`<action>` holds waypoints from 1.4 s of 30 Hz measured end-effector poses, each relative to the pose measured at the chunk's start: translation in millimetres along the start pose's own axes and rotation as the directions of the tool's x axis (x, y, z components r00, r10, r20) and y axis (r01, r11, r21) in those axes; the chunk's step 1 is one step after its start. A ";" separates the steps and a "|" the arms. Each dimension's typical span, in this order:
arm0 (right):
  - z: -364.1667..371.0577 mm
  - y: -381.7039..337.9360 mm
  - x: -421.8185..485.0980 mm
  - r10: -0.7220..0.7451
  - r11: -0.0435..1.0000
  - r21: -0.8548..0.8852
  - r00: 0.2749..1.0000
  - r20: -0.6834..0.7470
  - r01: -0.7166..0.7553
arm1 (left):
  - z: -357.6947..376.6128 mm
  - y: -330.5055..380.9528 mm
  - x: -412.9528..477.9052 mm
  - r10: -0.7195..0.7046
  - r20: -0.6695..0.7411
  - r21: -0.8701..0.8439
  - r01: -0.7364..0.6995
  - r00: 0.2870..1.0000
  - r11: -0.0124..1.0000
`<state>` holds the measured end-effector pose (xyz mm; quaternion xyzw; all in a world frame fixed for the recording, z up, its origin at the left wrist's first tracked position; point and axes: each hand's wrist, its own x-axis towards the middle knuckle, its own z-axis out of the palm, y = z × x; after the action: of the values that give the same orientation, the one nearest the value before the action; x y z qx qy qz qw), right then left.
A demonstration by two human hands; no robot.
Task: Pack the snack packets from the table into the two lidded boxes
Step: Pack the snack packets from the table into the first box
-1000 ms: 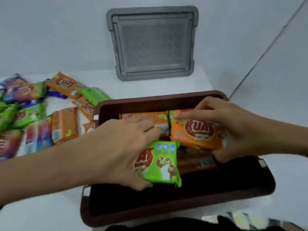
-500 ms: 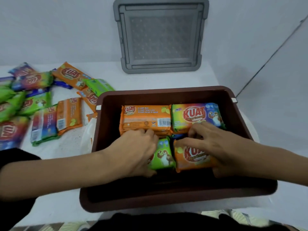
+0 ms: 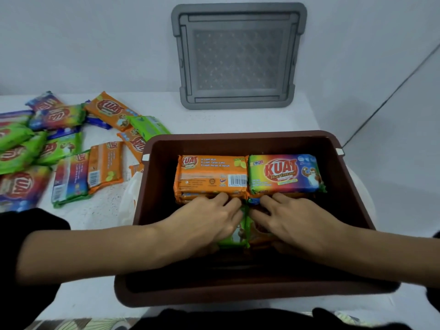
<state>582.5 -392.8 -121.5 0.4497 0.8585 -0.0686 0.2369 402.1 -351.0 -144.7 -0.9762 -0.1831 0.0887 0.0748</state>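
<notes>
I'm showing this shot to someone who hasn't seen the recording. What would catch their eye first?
Probably the two hands, left hand and right hand, pressed side by side onto packets inside the brown box at centre. Behind them lie an orange packet and a rainbow packet at the box's far end. Next, the bright heap of loose packets on the table's left, and the grey lid leaning against the wall.

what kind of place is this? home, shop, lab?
Probably a home, though a shop back room is possible: a plain white table against a bare wall, a brown plastic box, loose snack packets, no shelving or equipment.
</notes>
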 end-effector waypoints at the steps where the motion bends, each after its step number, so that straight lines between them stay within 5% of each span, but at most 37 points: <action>1: 1.0 -0.6 -0.3 -0.019 1.000 -0.017 1.000 -0.004 0.019 | 0.7 0.3 -0.6 -0.001 -0.001 -0.007 0.001 1.000 1.000; 9: -16.1 8.0 -10.3 -0.017 0.994 0.110 0.996 -0.091 0.028 | -14.4 -10.0 -0.5 -0.006 0.044 -0.138 0.012 0.999 0.990; 12: -45.3 15.1 -15.8 -0.030 0.988 0.145 0.978 -0.206 0.060 | -43.8 -26.5 -15.3 -0.078 -0.143 -0.302 0.031 0.987 0.953; 16: -93.4 27.8 0.0 0.016 0.968 0.232 0.899 -0.437 0.095 | -73.3 -70.2 -46.2 -0.297 -0.284 -0.389 0.173 0.912 0.905; 20: -128.9 32.3 45.1 0.001 0.939 0.294 0.855 -0.518 0.178 | -76.9 -124.3 -84.5 -0.590 -0.236 -0.472 0.440 0.772 0.764; 25: -151.9 31.0 135.2 -0.008 0.901 0.376 0.875 -0.483 0.216 | -24.6 -177.1 -117.4 -0.815 0.011 -0.464 0.725 0.580 0.509; 30: -143.8 16.4 229.0 -0.032 0.900 0.405 0.952 -0.306 0.160 | 48.0 -185.4 -108.5 -0.829 0.379 -0.380 0.886 0.411 0.265; 33: -126.9 9.9 271.5 -0.011 0.890 0.450 0.991 -0.133 0.070 | 71.6 -179.3 -96.6 -0.818 0.471 -0.209 0.942 0.331 0.261; 37: -101.1 5.8 297.2 0.051 0.899 0.437 0.997 -0.061 -0.019 | 78.9 -175.2 -92.2 -0.843 0.427 -0.085 0.943 0.326 0.322; 42: -95.4 10.7 301.6 0.108 0.800 0.600 0.987 -0.117 -0.016 | 76.9 -179.0 -98.5 -0.821 0.371 -0.334 0.888 0.433 0.317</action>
<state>412.5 -131.9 -177.9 0.5330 0.7929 -0.2944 0.0225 234.8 -213.7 -173.3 -0.7057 -0.6908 0.0514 -0.1486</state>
